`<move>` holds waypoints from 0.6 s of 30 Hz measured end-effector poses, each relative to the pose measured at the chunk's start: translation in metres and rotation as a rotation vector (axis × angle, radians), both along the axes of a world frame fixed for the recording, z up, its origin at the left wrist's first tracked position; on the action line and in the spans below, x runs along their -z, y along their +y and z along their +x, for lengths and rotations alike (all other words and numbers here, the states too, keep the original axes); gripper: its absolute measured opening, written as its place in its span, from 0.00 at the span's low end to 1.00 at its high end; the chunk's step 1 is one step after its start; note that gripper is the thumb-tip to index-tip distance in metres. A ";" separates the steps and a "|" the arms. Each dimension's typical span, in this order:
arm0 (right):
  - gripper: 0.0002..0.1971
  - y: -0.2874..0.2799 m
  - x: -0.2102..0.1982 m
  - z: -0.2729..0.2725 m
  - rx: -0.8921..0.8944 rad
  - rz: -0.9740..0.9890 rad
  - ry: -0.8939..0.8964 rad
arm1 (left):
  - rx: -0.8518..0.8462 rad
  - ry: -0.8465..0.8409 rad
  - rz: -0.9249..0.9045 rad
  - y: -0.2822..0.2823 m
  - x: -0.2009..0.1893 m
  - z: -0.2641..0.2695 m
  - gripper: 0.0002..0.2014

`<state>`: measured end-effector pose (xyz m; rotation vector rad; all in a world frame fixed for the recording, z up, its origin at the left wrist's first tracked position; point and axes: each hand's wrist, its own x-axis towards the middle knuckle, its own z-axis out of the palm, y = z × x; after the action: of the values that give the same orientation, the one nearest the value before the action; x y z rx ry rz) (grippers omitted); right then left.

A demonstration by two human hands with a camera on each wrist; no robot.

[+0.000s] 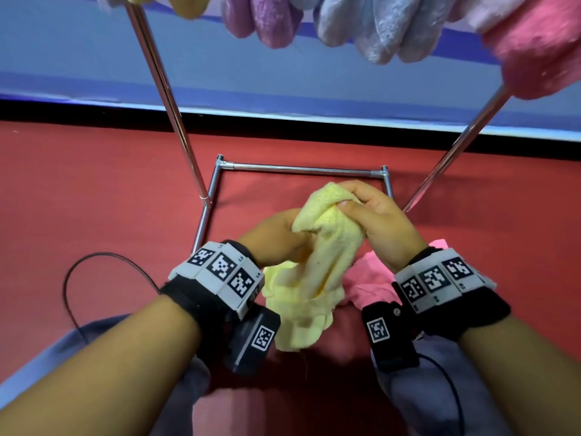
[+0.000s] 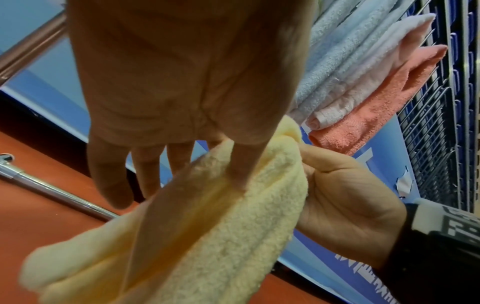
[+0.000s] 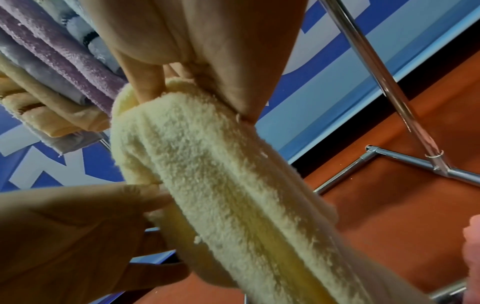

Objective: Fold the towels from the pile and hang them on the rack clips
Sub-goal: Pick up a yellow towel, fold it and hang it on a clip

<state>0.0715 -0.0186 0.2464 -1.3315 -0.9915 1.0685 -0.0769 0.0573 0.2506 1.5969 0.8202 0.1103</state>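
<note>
A red floor (image 1: pixel 94 199) runs up to a blue wall at 12 o'clock. At centre, a yellow towel (image 1: pixel 323 247) is held bunched lengthwise above it. The right hand (image 1: pixel 377 218) pinches its top end between thumb and curled fingers; the left hand (image 1: pixel 276 237), at 9 o'clock of the towel, grips its edge. A pink towel (image 1: pixel 367 284) lies at 4 o'clock. The metal rack (image 1: pixel 301 169) stands behind, folded towels (image 1: pixel 371 29) hanging at 12.
</note>
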 end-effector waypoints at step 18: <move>0.12 0.006 0.017 0.001 -0.041 -0.204 -0.093 | -0.252 -0.022 0.226 0.015 0.006 0.003 0.09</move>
<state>0.0720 -0.0129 0.2298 -1.5442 -1.0018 1.1720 -0.0741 0.0725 0.2444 1.6923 1.0181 0.4130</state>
